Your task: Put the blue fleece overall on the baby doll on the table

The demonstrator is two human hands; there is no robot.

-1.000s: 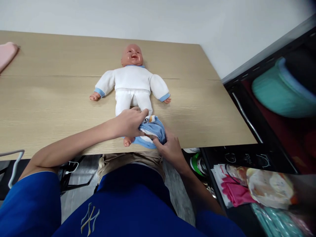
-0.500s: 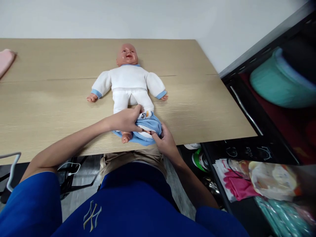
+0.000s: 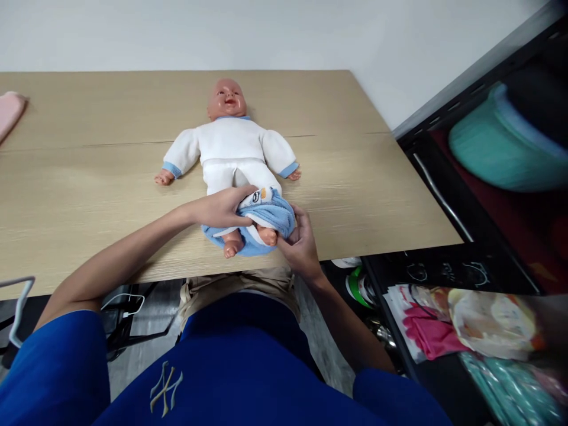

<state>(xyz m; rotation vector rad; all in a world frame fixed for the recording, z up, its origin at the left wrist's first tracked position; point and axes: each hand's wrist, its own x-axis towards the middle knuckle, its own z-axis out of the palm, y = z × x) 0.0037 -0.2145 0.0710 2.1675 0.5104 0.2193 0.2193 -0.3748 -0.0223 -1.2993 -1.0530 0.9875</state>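
A baby doll [image 3: 233, 142] in a white suit with blue cuffs lies on its back on the wooden table [image 3: 89, 177], head away from me. A bunched blue garment [image 3: 270, 212] with a small printed patch sits around its lower legs; both bare feet stick out below it. My left hand [image 3: 222, 208] grips the garment's left side, fingers closed on the cloth. My right hand [image 3: 299, 239] pinches the garment's right edge near the doll's foot.
A pink cloth [image 3: 9, 112] lies at the table's far left edge. A black shelf unit [image 3: 448, 213] stands to the right, with a teal tub [image 3: 501, 148] and packaged items [image 3: 483, 322]. A wire hanger [image 3: 18, 307] hangs at the lower left.
The blue garment has moved up the doll's legs, and both feet now show below it. My hands have travelled up with it.
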